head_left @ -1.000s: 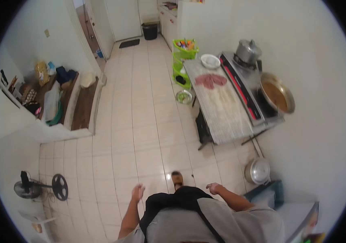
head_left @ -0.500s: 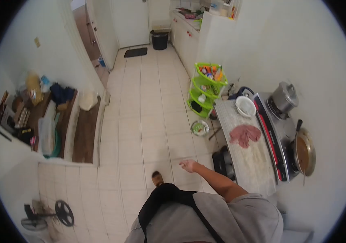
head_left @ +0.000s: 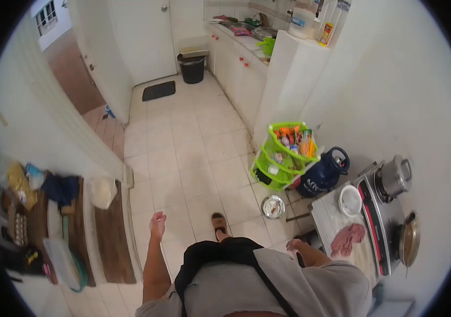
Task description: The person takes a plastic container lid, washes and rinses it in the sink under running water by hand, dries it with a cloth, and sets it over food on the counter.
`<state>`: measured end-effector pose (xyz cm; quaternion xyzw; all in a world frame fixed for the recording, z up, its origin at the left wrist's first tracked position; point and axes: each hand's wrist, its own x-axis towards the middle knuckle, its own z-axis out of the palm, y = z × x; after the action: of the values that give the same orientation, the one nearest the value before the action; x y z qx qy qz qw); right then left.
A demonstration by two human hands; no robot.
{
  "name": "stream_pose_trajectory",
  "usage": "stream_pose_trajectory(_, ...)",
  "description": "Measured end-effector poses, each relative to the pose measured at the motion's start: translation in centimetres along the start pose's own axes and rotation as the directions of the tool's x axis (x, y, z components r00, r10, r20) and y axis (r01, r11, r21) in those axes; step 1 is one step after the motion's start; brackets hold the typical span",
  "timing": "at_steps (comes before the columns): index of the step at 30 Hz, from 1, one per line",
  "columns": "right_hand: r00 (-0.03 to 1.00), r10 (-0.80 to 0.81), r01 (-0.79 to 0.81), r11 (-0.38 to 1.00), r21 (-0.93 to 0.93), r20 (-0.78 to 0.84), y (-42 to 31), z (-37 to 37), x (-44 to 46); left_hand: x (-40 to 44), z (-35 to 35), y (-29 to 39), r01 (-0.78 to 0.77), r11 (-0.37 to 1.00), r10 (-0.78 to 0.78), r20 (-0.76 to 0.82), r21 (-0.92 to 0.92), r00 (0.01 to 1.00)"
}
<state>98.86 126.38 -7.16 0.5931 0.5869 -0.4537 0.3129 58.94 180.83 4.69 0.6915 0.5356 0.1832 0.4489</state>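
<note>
My left hand (head_left: 157,226) swings in front of my body over the tiled floor, with nothing in it and its fingers loosely bent. On the other side, my right hand (head_left: 295,246) hangs just left of the low table (head_left: 323,216), also holding nothing that I can see; its fingers are partly blurred. A pink, flat piece of what looks like raw meat (head_left: 348,239) lies on that table, over a whitish, powdery patch. Behind it stands a white bowl (head_left: 350,201). My sandalled foot (head_left: 218,224) is on the floor.
Right: a gas stove (head_left: 377,222) with a lidded pot (head_left: 394,177) and a pan (head_left: 409,243), a blue gas cylinder (head_left: 323,174), a green rack (head_left: 283,171) and a metal dish (head_left: 273,206). Ahead: a counter (head_left: 236,39), a black bin (head_left: 191,70) and a mat (head_left: 159,91). Left: cluttered wooden steps (head_left: 112,238).
I have moved forward and the view has tilted up, showing more of the counter and gas cylinder. My left hand has come into view; my right hand has swung back toward the table.
</note>
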Motion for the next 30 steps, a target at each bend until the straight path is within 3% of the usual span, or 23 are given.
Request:
stream_pose_trajectory(2, 0.992, 0.071, -0.083, 0.989, 0.119, 0.100, 3.5, -6.3, 3.3, 6.8, 1.4, 2.2, 0.019, 0.992, -0.035, 0.119, 0.127, 0.992)
stream_pose_trajectory(3, 0.991, 0.122, -0.129, 0.974, 0.184, 0.046, 4.2, -12.3, 3.2, 7.6, 1.3, 0.2, 0.042, 0.965, -0.098, 0.209, 0.257, 0.973)
stream_pose_trajectory(4, 0.988, 0.155, -0.146, 0.962, 0.230, -0.024, 4.9, -18.1, 4.0, 8.6, 3.1, -4.0, -0.115, 0.922, 0.055, 0.170, 0.369, 0.984)
stream_pose_trajectory(5, 0.982, 0.166, -0.137, 0.956, 0.257, -0.094, 5.9, -23.7, 5.7, 8.8, 2.4, -1.5, -0.255, 0.767, -0.028, 0.429, 0.589, 0.903)
stream_pose_trajectory(6, 0.972, 0.174, -0.125, 0.950, 0.285, -0.156, 6.8, -29.6, 7.8, 9.0, 1.4, -1.5, -0.339, 0.746, -0.106, 0.605, 0.573, 0.789)
stream_pose_trajectory(7, 0.828, 0.357, -0.009, 0.780, 0.626, -0.432, 6.6, -35.4, 5.9, 9.8, 1.5, -2.3, -0.235, 0.776, -0.229, 0.608, 0.585, 0.760)
stream_pose_trajectory(9, 0.744, 0.332, 0.127, 0.781, 0.612, -0.579, 8.7, -46.4, 8.7, 12.8, 1.4, -1.9, 0.204, 0.802, -0.490, 0.424, 0.561, 0.762)
stream_pose_trajectory(11, 0.766, 0.284, 0.192, 0.756, 0.626, -0.577, 10.4, -57.9, 9.8, 18.0, 1.5, -0.2, 0.328, 0.784, -0.558, 0.366, 0.527, 0.745)
stream_pose_trajectory(14, 0.751, 0.278, 0.226, 0.743, 0.630, -0.598, 14.0, -70.3, 13.1, 28.4, 1.7, 2.0, 0.353, 0.783, -0.562, 0.337, 0.513, 0.755)
stream_pose_trajectory(17, 0.722, 0.358, 0.234, 0.678, 0.696, -0.592, 17.6, -77.4, 16.1, 41.9, 1.9, 5.6, 0.283, 0.806, -0.500, 0.342, 0.521, 0.796)
stream_pose_trajectory(19, 0.770, 0.391, 0.059, 0.744, 0.666, -0.505, 20.2, -80.4, 17.2, 51.6, 1.7, 9.0, 0.227, 0.831, -0.436, 0.341, 0.507, 0.833)
stream_pose_trajectory(22, 0.802, 0.444, -0.019, 0.688, 0.726, -0.400, 23.5, -83.3, 17.6, 67.4, 2.0, 14.7, 0.130, 0.892, -0.283, 0.311, 0.432, 0.907)
stream_pose_trajectory(25, 0.828, 0.514, -0.122, 0.556, 0.822, -0.224, 27.2, -86.2, 18.3, 83.9, 4.1, 22.8, -0.021, 0.946, -0.069, 0.264, 0.323, 0.962)
stream_pose_trajectory(28, 0.825, 0.532, -0.171, 0.558, 0.812, -0.192, 31.9, -88.6, 21.1, 98.7, 9.4, 32.3, -0.144, 0.958, 0.062, 0.308, 0.250, 0.949)
stream_pose_trajectory(30, 0.833, 0.517, -0.154, 0.557, 0.816, -0.196, 36.9, -90.4, 22.8, 107.2, 14.2, 36.6, -0.073, 0.997, 0.065, 0.366, 0.007, 0.928)
